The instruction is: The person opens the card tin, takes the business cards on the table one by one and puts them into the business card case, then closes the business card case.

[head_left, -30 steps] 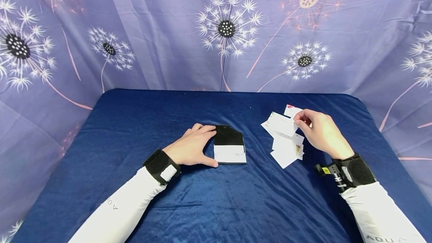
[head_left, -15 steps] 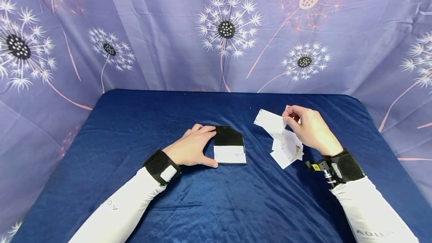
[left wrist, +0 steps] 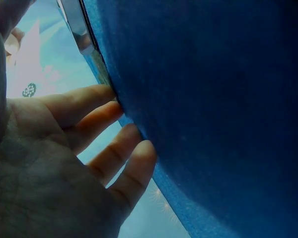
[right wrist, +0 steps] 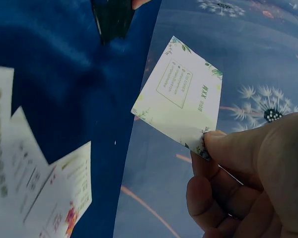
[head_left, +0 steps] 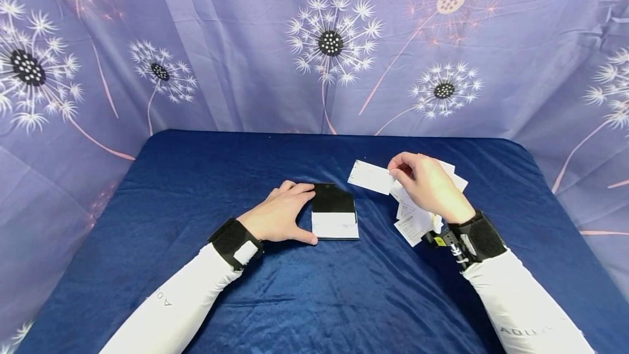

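In the head view, my right hand point(head_left: 432, 187) pinches a white business card point(head_left: 372, 177) by one corner, thumb against fingers. Printed text and green leaf motifs show on this card point(right wrist: 181, 99) in the right wrist view. My left hand point(head_left: 280, 213) rests by the left side of a business card case point(head_left: 333, 198), its fingers spread. The thumb is at the case's near corner and the fingertips at its far corner. The case lies open, with a black upper part and a pale lower part. In the left wrist view, its shiny edge point(left wrist: 79, 29) shows beyond the fingers.
Several loose cards point(head_left: 411, 226) overlap in a pile under and around my right hand, partly hidden by it. A dark blue cloth point(head_left: 295, 299) covers the table. Behind it hangs a lilac curtain point(head_left: 245, 42) with a dandelion print.
My right hand has moved left from the pile, drawing the pinched card away from the others toward the case. The left hand and the case have stayed in place.
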Demonstrator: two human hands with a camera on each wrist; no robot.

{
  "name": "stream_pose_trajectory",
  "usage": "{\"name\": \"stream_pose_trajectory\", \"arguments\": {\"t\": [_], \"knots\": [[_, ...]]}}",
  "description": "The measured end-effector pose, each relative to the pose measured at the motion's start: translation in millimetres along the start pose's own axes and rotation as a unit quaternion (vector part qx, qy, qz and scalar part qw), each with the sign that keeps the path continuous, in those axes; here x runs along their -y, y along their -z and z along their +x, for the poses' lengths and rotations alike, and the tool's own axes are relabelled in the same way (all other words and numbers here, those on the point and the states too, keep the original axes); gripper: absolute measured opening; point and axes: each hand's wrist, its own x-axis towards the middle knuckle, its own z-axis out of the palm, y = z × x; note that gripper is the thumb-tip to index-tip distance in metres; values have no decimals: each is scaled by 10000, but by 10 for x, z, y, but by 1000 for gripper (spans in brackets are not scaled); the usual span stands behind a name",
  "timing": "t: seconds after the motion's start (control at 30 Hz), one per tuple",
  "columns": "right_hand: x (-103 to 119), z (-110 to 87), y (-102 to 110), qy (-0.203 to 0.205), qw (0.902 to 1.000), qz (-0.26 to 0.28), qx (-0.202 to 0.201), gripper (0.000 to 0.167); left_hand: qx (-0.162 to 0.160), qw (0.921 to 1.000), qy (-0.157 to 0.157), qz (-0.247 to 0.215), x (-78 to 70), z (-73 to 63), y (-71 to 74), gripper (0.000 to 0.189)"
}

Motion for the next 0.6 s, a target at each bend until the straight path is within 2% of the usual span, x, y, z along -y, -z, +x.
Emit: {"name": "stream_pose_trajectory", "arguments": {"t": [0.6], "knots": [[230, 117, -261, 160, 9988, 289, 355, 8, 32, 10000, 11, -31, -13, -7, 12, 106]]}}
